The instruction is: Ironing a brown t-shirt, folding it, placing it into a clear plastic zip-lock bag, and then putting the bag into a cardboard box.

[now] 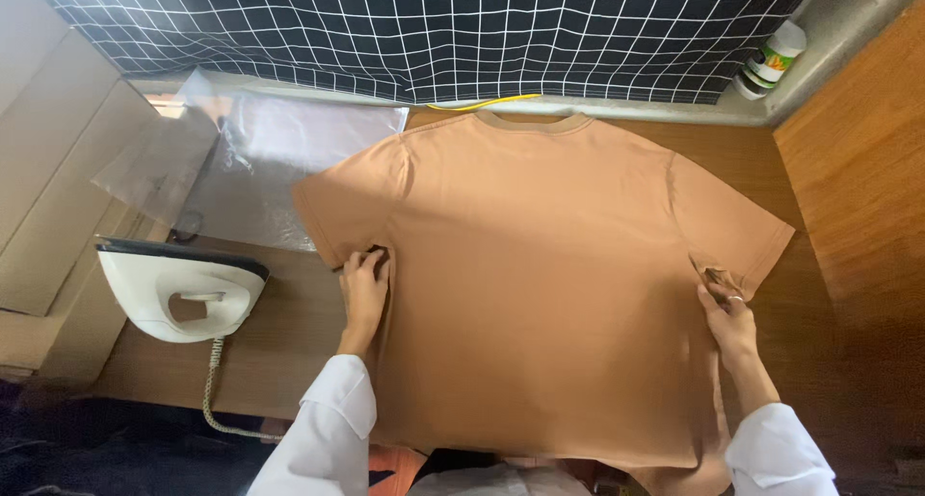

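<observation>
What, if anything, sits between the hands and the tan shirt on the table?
Nothing visible does. The left hand already pinches the tan t-shirt at one armpit, the right hand at the other. The iron stands off beside the left hand.

White green-labelled bottle [771,62] lies top right.

The tan short-sleeved T-shirt [540,284] is matt, smooth cotton-like cloth. The brown wooden table [289,332] shows a smooth, low-sheen grain. The white iron [178,289] is glossy plastic. The clear plastic sheet [279,159] is shiny.

Tan T-shirt [540,284]; white iron [178,289]; navy white-grid cloth [434,28]; white sleeves [332,419].
</observation>
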